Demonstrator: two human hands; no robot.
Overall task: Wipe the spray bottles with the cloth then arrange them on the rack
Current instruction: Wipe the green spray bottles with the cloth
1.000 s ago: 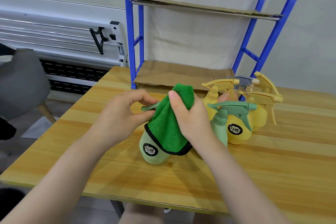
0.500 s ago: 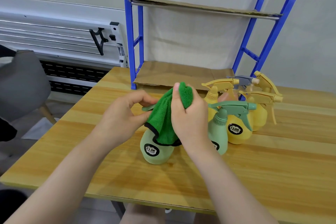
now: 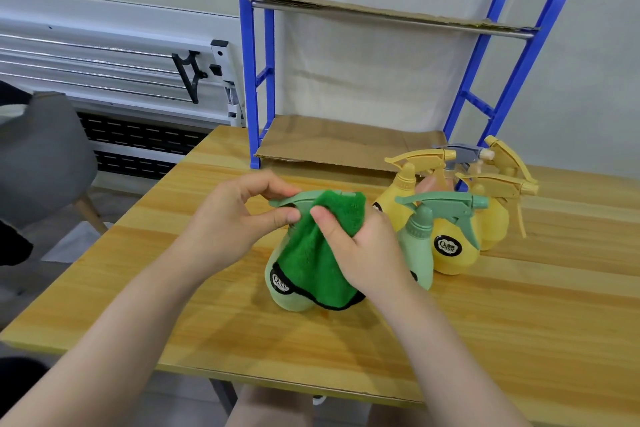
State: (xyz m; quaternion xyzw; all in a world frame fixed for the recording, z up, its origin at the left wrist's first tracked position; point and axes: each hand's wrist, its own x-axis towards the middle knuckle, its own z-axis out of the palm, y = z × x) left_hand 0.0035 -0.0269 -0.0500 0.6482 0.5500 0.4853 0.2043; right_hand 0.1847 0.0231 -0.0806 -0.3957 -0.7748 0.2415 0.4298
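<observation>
A: Where are your hands at this moment?

B: Your left hand (image 3: pixel 228 222) pinches the trigger head of the light green bottle (image 3: pixel 289 291); the grip is narrow, thumb and first finger closed on the plastic. Your right hand (image 3: pixel 360 250) holds the green cloth (image 3: pixel 318 253) and presses it on the same bottle, the thumb lying over the fabric.

A: And the bottle, where does it stand?

B: It stands upright on the worktop (image 3: pixel 485 340), near the middle. The cloth covers most of its front and neck; only the lower left part with a round black label is visible.

A: What about the other bottles?

B: They are together at 2 o'clock from the bottle you hold. The nearest is a second green bottle (image 3: pixel 420 246), just beside your right hand. Behind it stand yellow bottles (image 3: pixel 453 253), close against each other, and one bottle with a grey spray head (image 3: pixel 460 151) at the back.

A: The rack?

B: The blue rack (image 3: pixel 258 80) is at 12 o'clock, at the far edge of the worktop. Cardboard (image 3: pixel 332 142) lies on its lower level, and another piece lies on the shelf above. A grey chair (image 3: pixel 41 156) is at 9 o'clock, beside the worktop.
</observation>
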